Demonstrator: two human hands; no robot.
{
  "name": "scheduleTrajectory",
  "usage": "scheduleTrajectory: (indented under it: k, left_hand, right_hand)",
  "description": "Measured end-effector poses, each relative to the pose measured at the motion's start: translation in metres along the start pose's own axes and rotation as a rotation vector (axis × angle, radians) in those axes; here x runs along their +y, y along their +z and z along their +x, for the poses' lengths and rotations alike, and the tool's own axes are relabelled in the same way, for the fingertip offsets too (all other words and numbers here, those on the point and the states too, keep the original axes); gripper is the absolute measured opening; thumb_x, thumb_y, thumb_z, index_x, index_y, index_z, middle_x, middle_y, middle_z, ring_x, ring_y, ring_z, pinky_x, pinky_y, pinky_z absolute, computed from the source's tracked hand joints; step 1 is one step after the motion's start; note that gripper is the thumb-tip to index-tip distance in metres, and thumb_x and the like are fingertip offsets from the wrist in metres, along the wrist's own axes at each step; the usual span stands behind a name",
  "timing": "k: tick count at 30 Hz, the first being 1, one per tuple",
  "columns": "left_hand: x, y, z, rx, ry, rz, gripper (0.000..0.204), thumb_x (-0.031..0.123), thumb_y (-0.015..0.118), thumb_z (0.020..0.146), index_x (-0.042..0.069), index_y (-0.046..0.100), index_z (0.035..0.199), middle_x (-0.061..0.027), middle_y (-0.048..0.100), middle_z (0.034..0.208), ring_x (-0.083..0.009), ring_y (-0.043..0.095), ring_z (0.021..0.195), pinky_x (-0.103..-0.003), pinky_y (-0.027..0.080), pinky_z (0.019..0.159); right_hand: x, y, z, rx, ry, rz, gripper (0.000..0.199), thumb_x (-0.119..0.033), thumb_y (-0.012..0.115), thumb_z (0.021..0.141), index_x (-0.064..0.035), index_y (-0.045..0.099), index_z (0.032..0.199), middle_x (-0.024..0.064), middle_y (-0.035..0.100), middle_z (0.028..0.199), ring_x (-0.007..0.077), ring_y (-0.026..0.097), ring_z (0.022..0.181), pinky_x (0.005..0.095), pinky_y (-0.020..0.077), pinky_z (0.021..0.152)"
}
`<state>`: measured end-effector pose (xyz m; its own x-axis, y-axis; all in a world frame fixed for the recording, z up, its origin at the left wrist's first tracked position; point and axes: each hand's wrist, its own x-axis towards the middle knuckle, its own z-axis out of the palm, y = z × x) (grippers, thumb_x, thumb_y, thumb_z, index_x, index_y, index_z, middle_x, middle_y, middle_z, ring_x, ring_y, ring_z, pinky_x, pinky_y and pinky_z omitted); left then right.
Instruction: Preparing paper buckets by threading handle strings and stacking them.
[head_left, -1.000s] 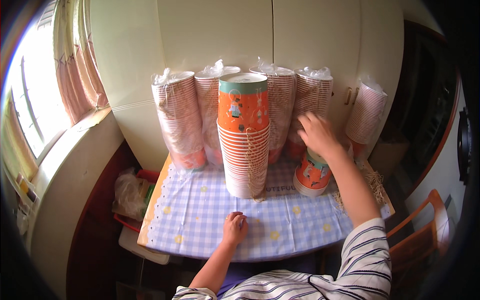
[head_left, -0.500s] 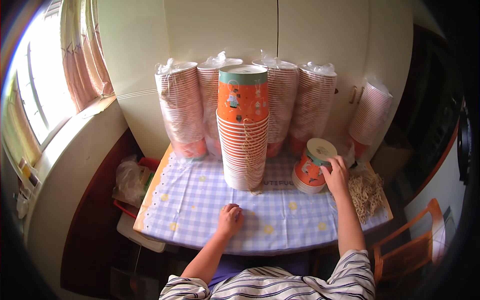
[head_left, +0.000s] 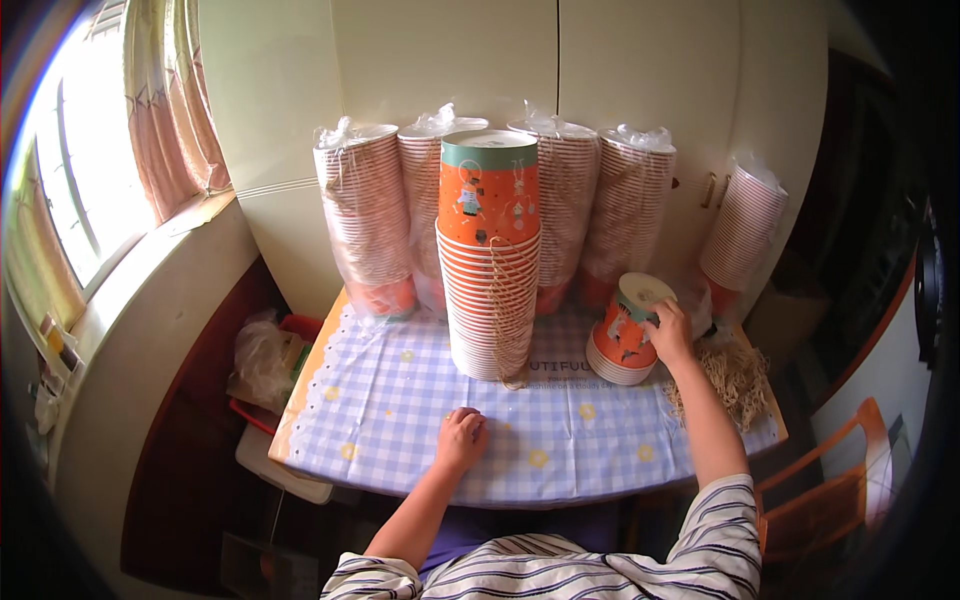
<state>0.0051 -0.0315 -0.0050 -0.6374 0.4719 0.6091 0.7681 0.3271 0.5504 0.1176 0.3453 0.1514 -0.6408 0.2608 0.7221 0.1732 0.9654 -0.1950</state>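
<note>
My right hand (head_left: 670, 330) grips an upside-down orange paper cup (head_left: 627, 335) near its green-banded base. The cup sits over a few white-rimmed cups (head_left: 617, 373) in a short stack on the right of the table. My left hand (head_left: 462, 440) rests on the tablecloth near the front, fingers curled in and nothing visible in them. Ahead of it rises a tall stack of upside-down paper cups (head_left: 490, 300), the top one showing its orange side and green band. Thin tan cords (head_left: 513, 300) hang down that stack's right side.
Several bagged cup stacks (head_left: 365, 220) line the back of the table, with another bagged stack (head_left: 742, 230) at the far right. A heap of tan cords (head_left: 735, 385) lies right of the short stack. A wooden chair (head_left: 830, 490) stands at the right, a red bin (head_left: 255, 415) at the left.
My right hand has shifted slightly up and left over the base of the orange cup, its forearm swinging outward. The cup has tilted a little. My left hand stays in place.
</note>
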Motion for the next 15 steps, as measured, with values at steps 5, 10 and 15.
scheduleTrajectory:
  k: [5,10,15]
  left_hand:
    - [0.002,0.003,0.002,0.020,-0.015,-0.044,0.011,0.005,0.063,0.071,0.006,0.063,0.082,-0.0092,0.063,0.090,-0.0295,0.059,0.084,-0.040,0.046,0.077]
    - [-0.001,0.002,0.002,0.020,-0.011,-0.080,0.011,0.005,0.062,0.071,0.007,0.063,0.082,-0.0092,0.063,0.090,-0.0297,0.058,0.084,-0.040,0.045,0.076]
    - [-0.004,0.003,0.002,0.018,-0.010,-0.076,0.010,0.006,0.063,0.071,0.007,0.063,0.082,-0.0091,0.063,0.090,-0.0295,0.058,0.084,-0.040,0.045,0.076]
  right_hand:
    - [0.007,0.001,0.011,0.011,0.147,0.134,0.025,-0.005,0.075,0.064,-0.0011,0.063,0.085,0.0131,0.060,0.089,0.0328,0.059,0.087,0.0388,0.0475,0.076]
    - [0.006,0.002,0.015,0.071,0.092,0.120,0.024,-0.003,0.074,0.065,-0.0009,0.062,0.085,0.0136,0.060,0.089,0.0331,0.058,0.088,0.0394,0.0466,0.076]
    - [-0.007,-0.013,0.025,0.152,0.003,0.043,0.025,-0.004,0.073,0.065,-0.0027,0.060,0.086,0.0120,0.060,0.090,0.0331,0.056,0.091,0.0404,0.0437,0.080]
